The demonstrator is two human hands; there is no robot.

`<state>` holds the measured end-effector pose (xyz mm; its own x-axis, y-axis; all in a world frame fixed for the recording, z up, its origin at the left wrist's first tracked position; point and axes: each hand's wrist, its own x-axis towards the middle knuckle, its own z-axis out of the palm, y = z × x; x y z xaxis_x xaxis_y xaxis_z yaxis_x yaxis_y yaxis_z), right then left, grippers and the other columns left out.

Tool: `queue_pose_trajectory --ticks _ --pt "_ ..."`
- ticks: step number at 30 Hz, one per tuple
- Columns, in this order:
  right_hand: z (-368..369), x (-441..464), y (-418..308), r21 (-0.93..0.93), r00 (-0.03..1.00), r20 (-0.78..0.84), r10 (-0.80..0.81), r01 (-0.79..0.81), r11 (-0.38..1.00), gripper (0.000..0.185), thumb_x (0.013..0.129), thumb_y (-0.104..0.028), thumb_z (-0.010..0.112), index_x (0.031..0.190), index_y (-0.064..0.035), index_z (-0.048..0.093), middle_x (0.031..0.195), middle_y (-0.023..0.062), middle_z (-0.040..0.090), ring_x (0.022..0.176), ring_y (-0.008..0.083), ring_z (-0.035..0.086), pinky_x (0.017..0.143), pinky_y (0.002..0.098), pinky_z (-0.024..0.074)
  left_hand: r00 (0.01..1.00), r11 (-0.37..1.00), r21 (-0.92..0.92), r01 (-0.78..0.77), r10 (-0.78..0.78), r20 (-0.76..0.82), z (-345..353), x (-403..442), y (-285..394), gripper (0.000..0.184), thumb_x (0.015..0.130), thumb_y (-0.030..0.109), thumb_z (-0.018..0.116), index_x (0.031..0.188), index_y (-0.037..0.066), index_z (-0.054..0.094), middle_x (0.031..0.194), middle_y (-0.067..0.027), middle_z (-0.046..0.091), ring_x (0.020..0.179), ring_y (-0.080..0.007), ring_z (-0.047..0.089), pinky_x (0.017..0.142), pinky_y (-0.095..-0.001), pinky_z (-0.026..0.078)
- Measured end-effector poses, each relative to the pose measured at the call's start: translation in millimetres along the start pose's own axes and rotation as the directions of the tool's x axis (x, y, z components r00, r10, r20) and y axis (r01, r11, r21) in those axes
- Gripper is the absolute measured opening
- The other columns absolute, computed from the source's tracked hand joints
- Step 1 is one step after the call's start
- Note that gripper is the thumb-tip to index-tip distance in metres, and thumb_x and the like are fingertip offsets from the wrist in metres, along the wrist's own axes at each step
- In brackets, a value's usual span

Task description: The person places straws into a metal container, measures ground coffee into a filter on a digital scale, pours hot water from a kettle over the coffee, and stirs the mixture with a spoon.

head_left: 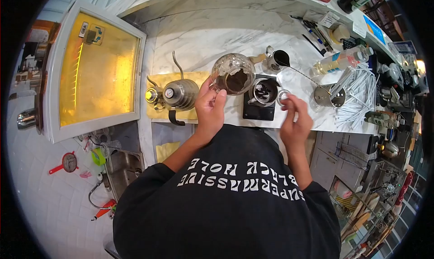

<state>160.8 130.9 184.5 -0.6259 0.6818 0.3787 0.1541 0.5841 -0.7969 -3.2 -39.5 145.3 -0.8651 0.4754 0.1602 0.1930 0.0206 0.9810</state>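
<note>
1. A rounded glass vessel [226, 63] is held up over the worktop [199, 39], its mouth turned toward the wearer and dark brown matter [237, 81] showing inside.

2. The left hand [210, 109] curls around the vessel's near left side, thumb raised beside the mouth; the grip looks firm, though the far fingers are hidden behind the glass.

3. The right hand [296, 118] is loosely bent, fingertips at a small round piece [283, 95] beside the scale; whether they pinch it or merely hover is unclear from this angle.

4. The vessel appears thin-walled, stiff and breakable, probably light to moderate in weight. Bare glass is likely to turn slippery if wet, so the broad body, cradled by palm and fingers, seems the safer hold; the rim looks the likeliest spot to chip.

5. Just right of the vessel, a metal cup [253, 94] with dark contents stands on a black scale [258, 114]. It looks rigid and sturdy, best taken by its near-side handle and kept level.

6. To the left, a steel kettle [183, 94] stands on a yellow cloth [203, 78]; white straws [355, 98] lie spread at right.
</note>
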Motion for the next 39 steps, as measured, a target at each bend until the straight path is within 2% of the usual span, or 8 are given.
queue_pose_trajectory --ticks 5,8,10,20,24,28,35,39 --pt "-33 14 -46 0.262 0.985 -0.17 -0.021 0.066 0.963 0.019 0.101 0.006 0.052 0.114 0.0077 0.066 0.09 0.0171 0.073 0.077 0.0191 0.068 0.074 0.032 0.0546 1.0 1.0 -0.028 0.009 -0.009 0.018 2 -1 -8 0.026 0.1 0.01 0.06 0.086 -0.011 0.063 0.149 -0.0196 0.055 0.086 -0.0088 0.057 0.069 -0.0247 0.044" --pt "-30 17 -54 0.261 0.978 -0.122 -0.169 0.196 0.945 0.018 0.101 0.005 0.053 0.113 0.0078 0.066 0.084 0.0149 0.073 0.074 0.0191 0.069 0.084 0.0388 0.0531 0.996 0.992 -0.121 0.023 -0.012 0.09 5 1 9 0.023 0.098 0.006 0.063 0.081 -0.01 0.062 0.15 -0.0246 0.049 0.123 -0.0225 0.059 0.099 -0.0334 0.048" --pt "-18 18 -55 0.246 0.972 -0.057 -0.229 0.236 0.94 0.017 0.098 0.005 0.058 0.112 0.0049 0.067 0.076 0.0103 0.073 0.07 0.019 0.071 0.093 0.0447 0.0493 0.985 0.969 -0.235 -0.074 0.108 0.135 7 0 6 0.021 0.098 0.005 0.062 0.083 -0.01 0.063 0.151 -0.0268 0.046 0.13 -0.0279 0.055 0.105 -0.0362 0.046" --pt "16 -1 -42 0.236 0.986 0.081 -0.147 0.124 0.964 0.019 0.096 0.006 0.062 0.113 0.0015 0.068 0.079 0.0091 0.072 0.072 0.0184 0.07 0.083 0.0357 0.0517 0.95 0.936 -0.305 -0.177 0.244 0.196 4 -2 17 0.024 0.097 0.004 0.061 0.08 -0.011 0.064 0.153 -0.0296 0.043 0.138 -0.0345 0.051 0.112 -0.0436 0.041" --pt "14 -5 -51 0.373 0.983 0.118 0.142 -0.177 0.911 0.016 0.102 0.0 0.058 0.115 0.0041 0.066 0.084 0.0117 0.073 0.071 0.016 0.068 0.072 0.0274 0.0534 0.952 0.935 -0.306 -0.179 0.244 0.187 5 -3 9 0.024 0.097 0.006 0.063 0.078 -0.011 0.064 0.152 -0.03 0.045 0.136 -0.0346 0.052 0.112 -0.0425 0.041" --pt "9 -1 -48 0.535 0.96 0.123 0.252 -0.278 0.798 0.022 0.109 -0.009 0.049 0.12 0.0054 0.062 0.087 0.0118 0.072 0.072 0.0136 0.066 0.069 0.0269 0.0533 0.979 0.954 -0.272 -0.129 0.165 0.116 10 -3 11 0.024 0.096 0.007 0.065 0.078 -0.01 0.064 0.15 -0.0301 0.047 0.131 -0.0324 0.055 0.107 -0.0391 0.044" --pt "-9 6 -40 0.655 0.936 0.041 0.351 -0.291 0.698 0.025 0.11 -0.013 0.048 0.12 0.006 0.06 0.087 0.0138 0.071 0.073 0.0166 0.066 0.071 0.0291 0.053 0.995 0.995 -0.073 -0.074 0.078 0.062 7 -1 14 0.029 0.099 0.008 0.058 0.076 -0.01 0.058 0.151 -0.024 0.052 0.101 -0.013 0.06 0.081 -0.0258 0.047" --pt "-14 5 -20 0.545 0.937 -0.101 0.335 -0.229 0.806 0.025 0.11 -0.013 0.047 0.121 0.0061 0.059 0.088 0.0139 0.071 0.073 0.0162 0.066 0.071 0.0291 0.053 0.999 0.997 -0.068 -0.031 0.032 0.012 4 0 2 0.03 0.1 0.011 0.06 0.078 -0.009 0.059 0.15 -0.0207 0.055 0.082 -0.0077 0.054 0.071 -0.0241 0.044"
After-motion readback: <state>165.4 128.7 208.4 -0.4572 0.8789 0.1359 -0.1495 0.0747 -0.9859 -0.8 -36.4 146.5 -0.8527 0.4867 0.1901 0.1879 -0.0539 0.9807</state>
